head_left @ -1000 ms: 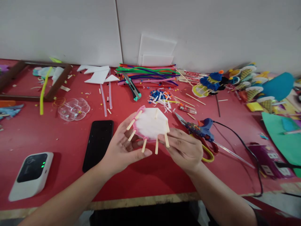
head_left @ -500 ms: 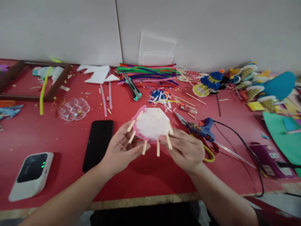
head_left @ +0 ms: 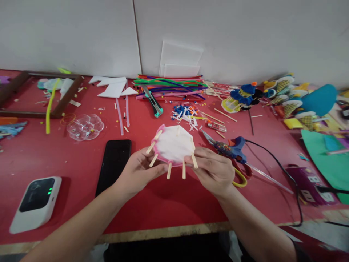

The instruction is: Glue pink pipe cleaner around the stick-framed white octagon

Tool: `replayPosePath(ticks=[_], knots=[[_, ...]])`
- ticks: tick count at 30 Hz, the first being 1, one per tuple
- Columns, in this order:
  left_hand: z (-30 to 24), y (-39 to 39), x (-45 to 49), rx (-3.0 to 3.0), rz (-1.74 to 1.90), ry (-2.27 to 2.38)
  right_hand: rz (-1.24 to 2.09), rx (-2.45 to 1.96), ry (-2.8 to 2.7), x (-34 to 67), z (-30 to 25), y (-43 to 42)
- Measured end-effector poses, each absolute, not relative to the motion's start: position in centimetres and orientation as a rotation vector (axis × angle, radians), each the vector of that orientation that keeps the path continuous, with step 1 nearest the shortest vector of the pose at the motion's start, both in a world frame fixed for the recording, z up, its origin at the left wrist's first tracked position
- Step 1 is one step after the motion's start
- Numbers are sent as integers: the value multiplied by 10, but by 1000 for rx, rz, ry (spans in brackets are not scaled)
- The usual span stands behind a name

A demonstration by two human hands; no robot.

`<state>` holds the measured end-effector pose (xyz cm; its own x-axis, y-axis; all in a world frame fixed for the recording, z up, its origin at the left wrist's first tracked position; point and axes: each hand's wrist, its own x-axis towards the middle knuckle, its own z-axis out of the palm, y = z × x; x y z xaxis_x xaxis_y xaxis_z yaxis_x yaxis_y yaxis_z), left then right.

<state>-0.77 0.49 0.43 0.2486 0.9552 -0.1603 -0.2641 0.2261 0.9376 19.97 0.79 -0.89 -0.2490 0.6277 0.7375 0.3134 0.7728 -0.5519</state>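
Observation:
Both hands hold up a white foam octagon with a pink rim and several short wooden sticks poking out of its edge. My left hand grips its lower left side, thumb pressed near the sticks. On the lower right, my right hand pinches the edge by one stick. The piece hovers just above the red table.
A black phone lies left of my hands, a white device with green lights further left. A blue glue gun and scissors lie right. Pipe cleaners, a box cutter, a clear tray and craft figures sit behind.
The left fingers have curled in from spread to gripping the piece. The octagon has tilted and turned slightly between both hands.

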Motion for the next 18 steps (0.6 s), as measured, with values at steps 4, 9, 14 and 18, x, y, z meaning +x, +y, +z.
replayPosePath(ticks=[4, 9, 14, 18], knots=[[5, 4, -10, 1051, 945, 894, 383, -712, -1868, 203, -5, 11], [4, 3, -8, 1026, 992, 778, 350, -707, -1905, 204, -2, 13], [6, 3, -8, 1055, 1011, 849, 293, -725, -1904, 202, -2, 14], [9, 5, -9, 1116, 997, 927, 306, -797, -1857, 200, -1, 14]])
